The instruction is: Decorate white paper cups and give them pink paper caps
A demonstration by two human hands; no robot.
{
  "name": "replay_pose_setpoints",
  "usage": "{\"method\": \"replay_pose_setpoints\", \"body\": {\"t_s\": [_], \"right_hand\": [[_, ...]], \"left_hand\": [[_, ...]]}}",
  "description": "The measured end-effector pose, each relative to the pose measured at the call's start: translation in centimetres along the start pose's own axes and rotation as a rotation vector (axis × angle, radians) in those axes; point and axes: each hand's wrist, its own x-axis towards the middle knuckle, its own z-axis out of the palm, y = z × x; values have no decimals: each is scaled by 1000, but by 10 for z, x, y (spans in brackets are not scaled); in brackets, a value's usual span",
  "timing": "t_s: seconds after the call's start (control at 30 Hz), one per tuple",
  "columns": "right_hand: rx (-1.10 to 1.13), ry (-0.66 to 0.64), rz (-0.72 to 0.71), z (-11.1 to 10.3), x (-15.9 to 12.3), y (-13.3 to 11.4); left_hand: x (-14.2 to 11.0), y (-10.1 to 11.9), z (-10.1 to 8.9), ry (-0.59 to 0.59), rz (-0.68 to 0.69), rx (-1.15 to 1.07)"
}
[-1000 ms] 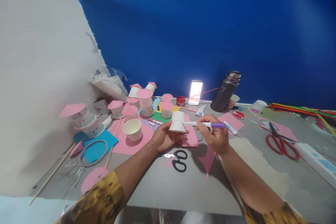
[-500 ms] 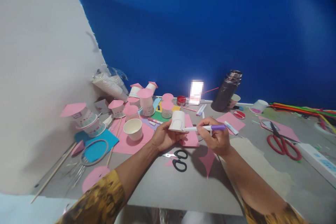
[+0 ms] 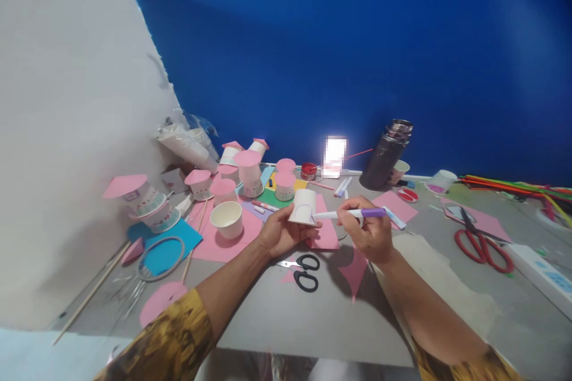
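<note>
Upside down in my left hand (image 3: 277, 233) is a white paper cup (image 3: 302, 205), its rim facing down. A thin purple curved line shows on the cup's side. My right hand (image 3: 367, 231) is closed round a white marker (image 3: 351, 214) with a purple end, and its tip touches the cup near the right end of that line. Below the cup lie small black-handled scissors (image 3: 305, 274) on the table. To the left of my left hand stands an upright white paper cup (image 3: 226, 219) on pink paper (image 3: 205, 244).
Decorated cups with pink paper tops (image 3: 248, 172) stand at the back left. A dark flask (image 3: 385, 155) rises behind my right hand. Red-handled scissors (image 3: 482, 247) and a white power strip (image 3: 540, 277) lie at the right. A grey ring (image 3: 161, 259) rests on blue paper.
The marker tip dipped slightly down the cup's side, then rose a little and shifted right. My left hand keeps the cup in nearly the same place.
</note>
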Motion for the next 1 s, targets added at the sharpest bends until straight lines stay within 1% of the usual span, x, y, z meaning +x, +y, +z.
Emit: {"method": "replay_pose_setpoints", "body": {"t_s": [0.13, 0.3, 0.47, 0.67, 0.8, 1.0], "right_hand": [[22, 40, 41, 0, -1, 3], [-24, 47, 18, 0, -2, 3], [-71, 57, 18, 1, -1, 2], [-78, 53, 16, 1, 0, 1], [-60, 49, 28, 1, 0, 1], [-16, 17, 0, 2, 0, -1]], "left_hand": [[-1, 0, 1, -31, -26, 2], [0, -1, 0, -29, 2, 9], [0, -3, -4, -41, -3, 36], [1, -7, -6, -21, 46, 52], [0, -9, -3, -58, 50, 73], [1, -10, -3, -97, 76, 117]]}}
